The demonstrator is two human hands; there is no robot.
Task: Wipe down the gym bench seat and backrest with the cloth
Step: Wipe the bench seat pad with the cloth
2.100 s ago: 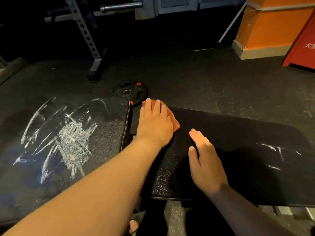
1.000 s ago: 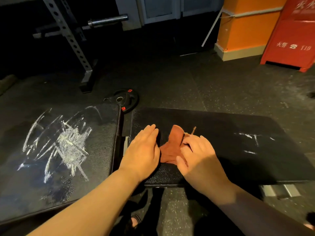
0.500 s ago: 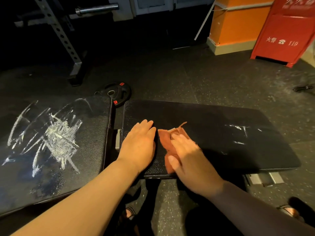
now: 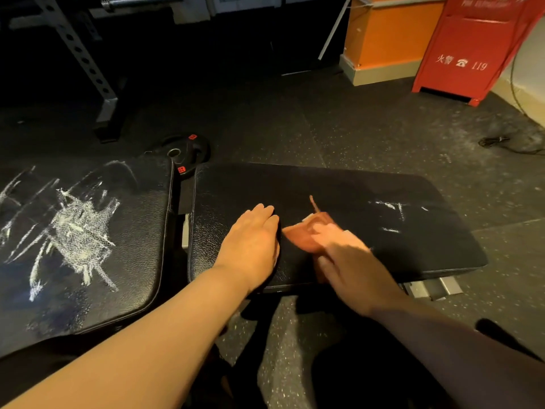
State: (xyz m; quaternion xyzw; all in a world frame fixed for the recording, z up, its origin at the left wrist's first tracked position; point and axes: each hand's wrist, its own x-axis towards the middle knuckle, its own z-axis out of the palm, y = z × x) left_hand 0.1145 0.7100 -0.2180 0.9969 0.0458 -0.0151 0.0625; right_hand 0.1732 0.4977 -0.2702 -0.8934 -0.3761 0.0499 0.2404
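Cloth lies on seat pad under right hand; fingers blurred, grip unclear. Left hand flat, holding nothing. Chalk streaks at 3 o'clock from cloth, right hand nearer.

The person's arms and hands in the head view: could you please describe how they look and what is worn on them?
The left hand and the right hand are bare: no gloves, rings or watch show. The left forearm has no sleeve in view. The right forearm is dim, so I cannot tell sleeve from shadow; the right hand is motion-blurred.
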